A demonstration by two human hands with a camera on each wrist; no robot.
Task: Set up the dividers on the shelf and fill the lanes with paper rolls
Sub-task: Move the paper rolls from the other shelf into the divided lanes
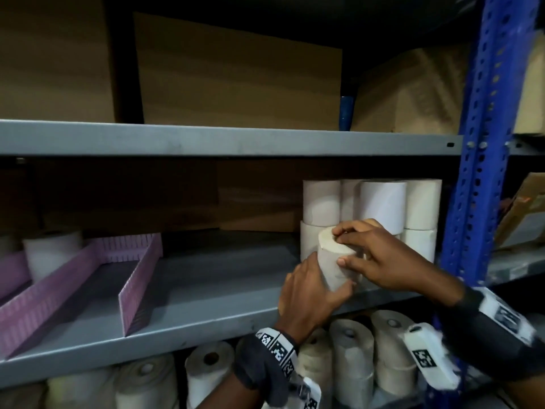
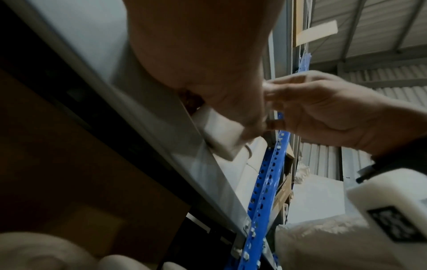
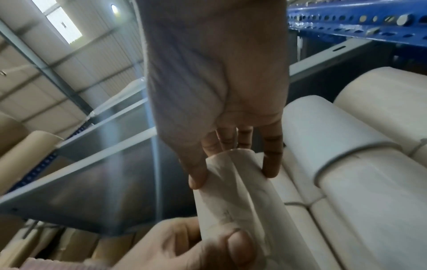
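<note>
Both hands hold one paper roll [image 1: 336, 262] above the shelf [image 1: 206, 293] edge: left hand [image 1: 309, 293] wraps its lower side, right hand [image 1: 380, 258] pinches its top rim. Just behind the fingers [image 1: 351, 231], stacked rolls [image 1: 383, 206] stand. Far left of them, pink dividers [image 1: 138, 278] form lanes.

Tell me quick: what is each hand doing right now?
Left hand: gripping the lower side of the paper roll.
Right hand: gripping the same roll, fingers at its top end, thumb on its side.
</note>
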